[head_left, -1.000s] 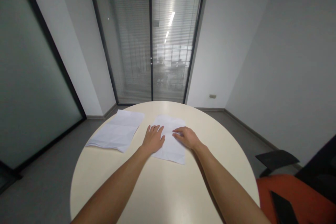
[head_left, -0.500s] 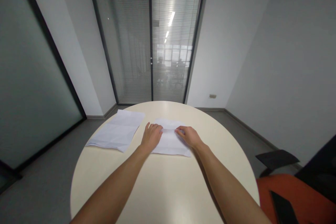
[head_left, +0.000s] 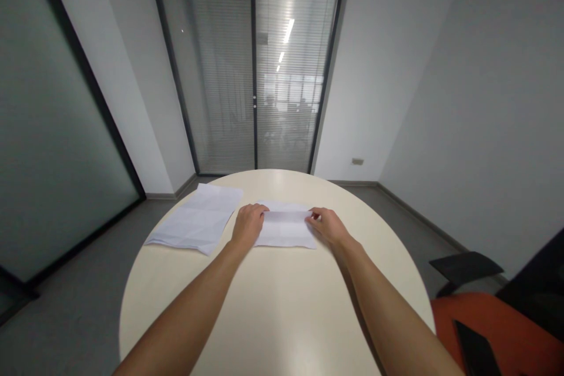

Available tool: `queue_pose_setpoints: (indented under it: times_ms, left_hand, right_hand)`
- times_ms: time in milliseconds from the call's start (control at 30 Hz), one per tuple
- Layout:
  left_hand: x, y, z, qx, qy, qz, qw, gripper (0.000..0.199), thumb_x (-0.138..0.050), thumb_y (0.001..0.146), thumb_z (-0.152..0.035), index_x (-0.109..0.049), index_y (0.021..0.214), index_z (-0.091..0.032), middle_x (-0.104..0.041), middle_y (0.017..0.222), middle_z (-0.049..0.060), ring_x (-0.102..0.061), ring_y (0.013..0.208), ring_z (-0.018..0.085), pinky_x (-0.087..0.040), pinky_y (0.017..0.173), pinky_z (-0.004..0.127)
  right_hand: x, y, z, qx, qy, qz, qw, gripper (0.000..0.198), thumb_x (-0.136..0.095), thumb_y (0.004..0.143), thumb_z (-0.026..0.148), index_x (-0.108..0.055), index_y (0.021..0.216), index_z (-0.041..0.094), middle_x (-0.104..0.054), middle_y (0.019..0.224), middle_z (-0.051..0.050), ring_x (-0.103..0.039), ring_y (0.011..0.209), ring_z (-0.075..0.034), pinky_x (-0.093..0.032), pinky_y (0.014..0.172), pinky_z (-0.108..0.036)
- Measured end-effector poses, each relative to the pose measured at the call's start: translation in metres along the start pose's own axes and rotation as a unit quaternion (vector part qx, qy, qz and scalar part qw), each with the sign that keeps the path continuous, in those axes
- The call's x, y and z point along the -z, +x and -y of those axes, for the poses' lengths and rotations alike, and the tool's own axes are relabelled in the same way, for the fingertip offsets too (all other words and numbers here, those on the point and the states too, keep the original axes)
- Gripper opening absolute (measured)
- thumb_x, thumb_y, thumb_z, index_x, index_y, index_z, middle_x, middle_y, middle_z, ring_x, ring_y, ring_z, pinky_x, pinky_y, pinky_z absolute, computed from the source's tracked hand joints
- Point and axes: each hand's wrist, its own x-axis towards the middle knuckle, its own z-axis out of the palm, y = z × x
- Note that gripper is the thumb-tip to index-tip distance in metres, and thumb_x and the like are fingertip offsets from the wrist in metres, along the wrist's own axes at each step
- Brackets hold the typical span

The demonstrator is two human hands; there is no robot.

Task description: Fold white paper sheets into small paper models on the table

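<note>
A sheet of white paper (head_left: 285, 230) lies near the middle of the round table, with a raised fold running across it between my hands. My left hand (head_left: 249, 224) pinches the fold at its left end, its fingertips partly hidden behind the paper. At the right end, my right hand (head_left: 326, 224) grips the same fold between thumb and fingers. Part of the sheet shows flat beyond the fold. To the left of my left hand, a stack of creased white paper (head_left: 196, 217) rests apart, touched by neither hand.
The round cream table (head_left: 273, 311) carries the papers. An orange chair (head_left: 506, 329) with black armrests stands at the right, close to the table's edge. Beyond the table are a glass door with blinds (head_left: 211, 82) and pale walls.
My hands have moved apart along the fold, the left hand to the left and the right hand to the right. The fold now stands straighter, and the sheet's near edge lies farther from me.
</note>
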Motion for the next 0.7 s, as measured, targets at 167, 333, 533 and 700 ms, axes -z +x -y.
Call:
queue_pose_setpoints:
  times_ms: [167,333,533,700]
  left_hand:
    - [0.007,0.0,0.0,0.047,0.01,-0.034,0.998,0.025,-0.051,0.094,-0.016,-0.072,0.106,-0.023,-0.074,0.107,0.006,-0.063,0.104,0.026,-0.047,0.094,0.038]
    - [0.01,0.0,0.003,0.096,-0.024,-0.079,0.992,0.019,-0.054,0.095,-0.024,-0.072,0.103,-0.022,-0.072,0.109,0.007,-0.062,0.106,0.026,-0.048,0.096,0.037]
    - [-0.006,0.009,0.014,0.149,-0.27,-0.11,0.945,0.022,-0.059,0.089,-0.035,-0.071,0.098,-0.019,-0.073,0.104,0.008,-0.069,0.084,0.02,-0.054,0.081,0.032]
    - [-0.013,0.018,0.017,0.248,-0.522,-0.073,0.813,0.037,-0.063,0.078,-0.052,-0.068,0.089,-0.017,-0.073,0.098,0.01,-0.071,0.089,0.023,-0.056,0.067,0.029]
  right_hand:
    - [-0.003,0.003,-0.006,-0.027,0.056,-0.032,0.998,0.024,-0.058,0.089,0.042,-0.07,0.089,0.021,-0.075,0.08,-0.005,-0.068,0.07,-0.02,-0.05,0.069,-0.03]
    - [-0.014,0.007,-0.016,-0.057,0.257,-0.038,0.964,0.04,-0.061,0.085,0.061,-0.061,0.093,0.022,-0.072,0.107,-0.011,-0.073,0.077,-0.024,-0.055,0.062,-0.032]
    - [-0.014,0.012,-0.022,-0.026,0.303,-0.056,0.951,0.044,-0.061,0.085,0.067,-0.059,0.094,0.024,-0.071,0.103,-0.01,-0.071,0.095,-0.027,-0.059,0.081,-0.04]
    - [-0.007,0.012,-0.022,0.006,0.297,-0.054,0.953,0.036,-0.058,0.09,0.061,-0.062,0.097,0.026,-0.071,0.108,-0.01,-0.068,0.099,-0.026,-0.057,0.09,-0.042]
